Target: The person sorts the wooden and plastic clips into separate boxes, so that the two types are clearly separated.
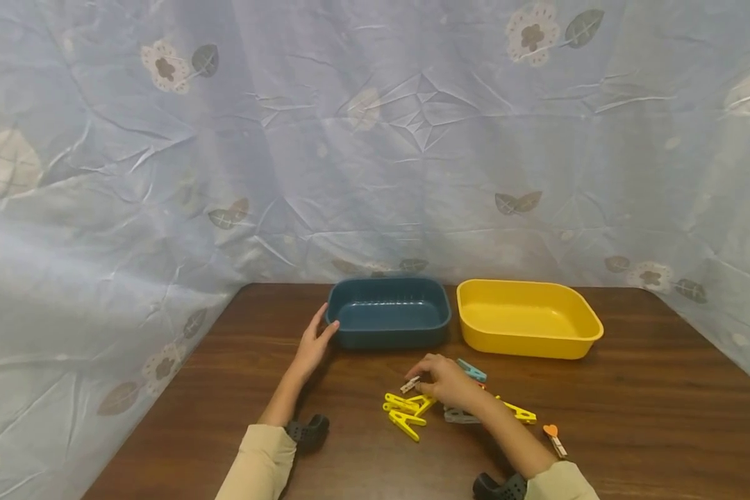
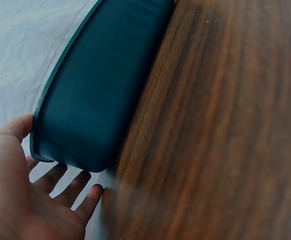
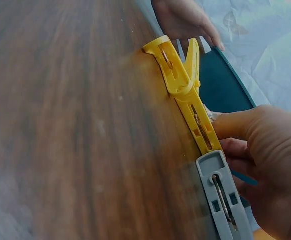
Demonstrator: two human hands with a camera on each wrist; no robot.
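Observation:
My left hand (image 1: 311,347) is at the left end of the dark teal tub (image 1: 387,340). In the left wrist view its thumb touches the tub's rim and the fingers spread along the outer wall. In front of the tubs, my right hand (image 1: 446,380) pinches a small wooden clothespin (image 1: 410,385) between thumb and fingers. Yellow plastic clothespins (image 1: 403,420) lie just below that hand. A grey clothespin (image 3: 224,192) lies close under it, partly covered in the head view. A light blue clothespin (image 1: 472,370) lies just beyond the hand.
A yellow tub (image 1: 525,346) stands right of the teal one. Another yellow clothespin (image 1: 520,412) and a wooden clothespin with an orange heart (image 1: 555,440) lie to the right on the brown wooden table (image 1: 650,389). A patterned curtain (image 1: 375,173) hangs behind the table.

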